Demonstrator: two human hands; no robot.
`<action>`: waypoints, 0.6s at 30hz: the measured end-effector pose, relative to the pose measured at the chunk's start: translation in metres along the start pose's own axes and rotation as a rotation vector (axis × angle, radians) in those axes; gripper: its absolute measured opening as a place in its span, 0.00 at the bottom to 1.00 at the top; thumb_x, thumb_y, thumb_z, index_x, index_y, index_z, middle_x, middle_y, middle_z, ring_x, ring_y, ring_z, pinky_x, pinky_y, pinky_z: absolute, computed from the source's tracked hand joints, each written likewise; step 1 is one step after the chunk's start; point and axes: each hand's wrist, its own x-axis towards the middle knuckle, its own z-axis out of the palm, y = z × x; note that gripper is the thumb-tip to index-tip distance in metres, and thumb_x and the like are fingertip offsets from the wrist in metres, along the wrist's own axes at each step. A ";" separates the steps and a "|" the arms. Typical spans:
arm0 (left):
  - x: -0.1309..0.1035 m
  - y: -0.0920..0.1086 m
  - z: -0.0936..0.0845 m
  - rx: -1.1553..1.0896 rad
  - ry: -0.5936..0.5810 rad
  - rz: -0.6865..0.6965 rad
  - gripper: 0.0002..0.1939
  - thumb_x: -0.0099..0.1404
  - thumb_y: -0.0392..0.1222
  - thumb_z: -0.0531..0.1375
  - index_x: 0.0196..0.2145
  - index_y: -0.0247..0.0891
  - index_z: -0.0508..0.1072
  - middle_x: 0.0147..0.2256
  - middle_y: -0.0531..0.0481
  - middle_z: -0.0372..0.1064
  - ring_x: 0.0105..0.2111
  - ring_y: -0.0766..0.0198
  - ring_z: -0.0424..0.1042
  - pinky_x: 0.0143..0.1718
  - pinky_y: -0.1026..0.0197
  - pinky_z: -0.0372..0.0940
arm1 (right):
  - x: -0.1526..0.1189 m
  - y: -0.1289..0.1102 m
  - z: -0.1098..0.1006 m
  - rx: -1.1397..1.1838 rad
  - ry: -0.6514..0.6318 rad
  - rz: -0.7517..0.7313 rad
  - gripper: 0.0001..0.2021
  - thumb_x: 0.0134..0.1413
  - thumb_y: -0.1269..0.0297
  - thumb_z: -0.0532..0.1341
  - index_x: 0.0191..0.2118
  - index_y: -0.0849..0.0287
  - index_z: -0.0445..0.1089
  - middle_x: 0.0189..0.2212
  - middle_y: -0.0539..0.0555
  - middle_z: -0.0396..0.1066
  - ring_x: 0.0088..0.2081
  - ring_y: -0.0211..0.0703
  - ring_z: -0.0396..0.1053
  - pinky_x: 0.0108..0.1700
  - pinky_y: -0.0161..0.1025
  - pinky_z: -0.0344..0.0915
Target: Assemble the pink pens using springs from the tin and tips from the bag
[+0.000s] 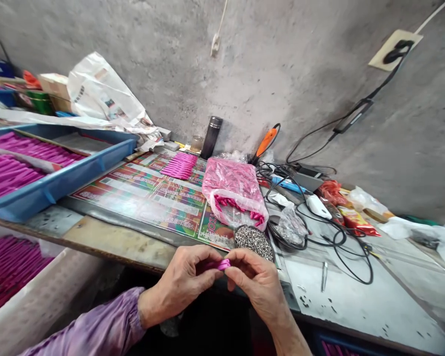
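Note:
My left hand (187, 282) is closed round a small pink plastic piece (224, 264) in front of the table's near edge. The fingertips of my right hand (257, 279) pinch the same piece from the other side. Just beyond my right hand lies a round dish full of small metal parts (252, 241). An open clear bag of pink pieces (235, 190) rests behind the dish. Farther back on the printed sheet, a row of pink pieces (180, 165) lies side by side.
A blue tray (52, 190) of pink pieces stands at left, above a white container (55, 291) holding more. A black flask (212, 137) and an orange-handled tool (265, 143) stand by the wall. Tangled black cables (341, 237) and a red packet (358, 222) lie at right.

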 end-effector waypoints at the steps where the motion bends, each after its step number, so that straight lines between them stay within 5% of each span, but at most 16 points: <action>1: 0.000 0.000 -0.002 0.041 -0.002 0.002 0.08 0.63 0.38 0.62 0.35 0.33 0.80 0.30 0.49 0.76 0.30 0.65 0.71 0.33 0.66 0.62 | 0.002 -0.002 -0.007 -0.045 -0.021 0.012 0.12 0.54 0.54 0.69 0.34 0.59 0.77 0.21 0.47 0.70 0.22 0.36 0.69 0.26 0.32 0.69; 5: -0.002 -0.003 -0.008 0.139 0.001 -0.005 0.08 0.64 0.39 0.61 0.35 0.34 0.80 0.30 0.49 0.77 0.30 0.64 0.73 0.33 0.66 0.62 | 0.022 -0.008 -0.041 -0.355 0.015 -0.022 0.16 0.60 0.50 0.63 0.36 0.58 0.77 0.22 0.49 0.72 0.25 0.40 0.72 0.29 0.35 0.70; 9: -0.003 -0.010 -0.013 0.165 0.008 -0.016 0.08 0.64 0.39 0.60 0.34 0.34 0.79 0.30 0.49 0.78 0.30 0.64 0.74 0.32 0.66 0.62 | 0.062 -0.007 -0.066 -0.885 -0.058 -0.145 0.17 0.67 0.56 0.54 0.45 0.59 0.78 0.41 0.58 0.80 0.43 0.49 0.78 0.45 0.43 0.73; 13: -0.004 -0.019 -0.012 0.114 0.032 -0.026 0.08 0.64 0.39 0.61 0.35 0.36 0.80 0.31 0.50 0.79 0.32 0.65 0.76 0.34 0.68 0.64 | 0.112 0.009 -0.067 -1.056 -0.185 -0.141 0.17 0.66 0.65 0.56 0.55 0.61 0.75 0.56 0.63 0.75 0.58 0.53 0.71 0.62 0.50 0.65; 18: -0.005 -0.028 -0.009 0.102 0.061 0.012 0.07 0.63 0.38 0.62 0.35 0.37 0.81 0.29 0.51 0.78 0.30 0.66 0.76 0.32 0.69 0.63 | 0.159 0.033 -0.061 -1.219 -0.312 -0.118 0.16 0.66 0.67 0.62 0.57 0.61 0.72 0.57 0.61 0.72 0.58 0.52 0.71 0.61 0.55 0.66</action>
